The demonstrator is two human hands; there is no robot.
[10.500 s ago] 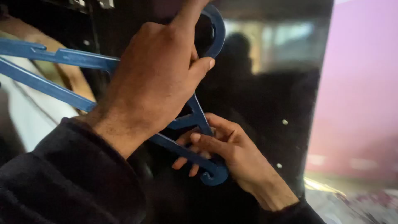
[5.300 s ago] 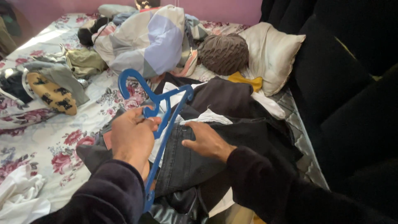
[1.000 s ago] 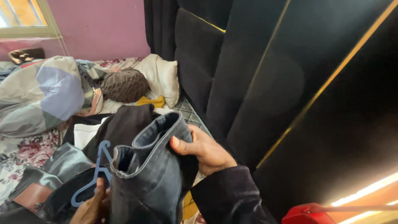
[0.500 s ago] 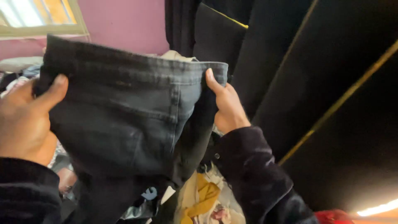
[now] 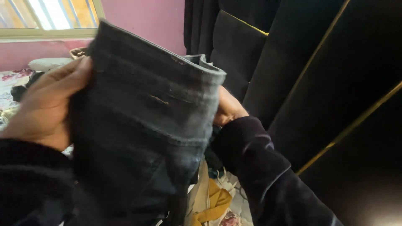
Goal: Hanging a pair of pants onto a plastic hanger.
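- The black padded wall panels (image 5: 335, 83) with thin gold strips fill the right half of the view, and a dark curtain (image 5: 199, 25) hangs beside the pink wall (image 5: 142, 21). A barred window (image 5: 46, 16) sits at the upper left.
- The dark grey jeans (image 5: 142, 125) are held up in front of the person, between the two hands and well above the bed. The waistband runs along the top edge, tilting down to the right, and the rest of the denim hangs down out of view.
- To do this step well, judging from the grip, both hands should stay level at the waistband ends and pull the band taut — so the legs fall straight rather than twisted.
- The left hand (image 5: 46, 104) is curled loosely, fingers (image 5: 63, 77) laid flat along the left edge of the jeans, the cloth pinched against the palm. It is closed on the denim, not wide open.
- The right hand (image 5: 228, 109) is mostly hidden behind the fabric; only its back and knuckles show above a dark sleeve (image 5: 259, 167). It appears to grip the right end of the waistband, though how tightly cannot be told.
- Below, a yellow garment (image 5: 211, 205) lies among the pale clothes on the bed — only partly visible.
- A floral bedsheet (image 5: 6, 83) shows at the far left.
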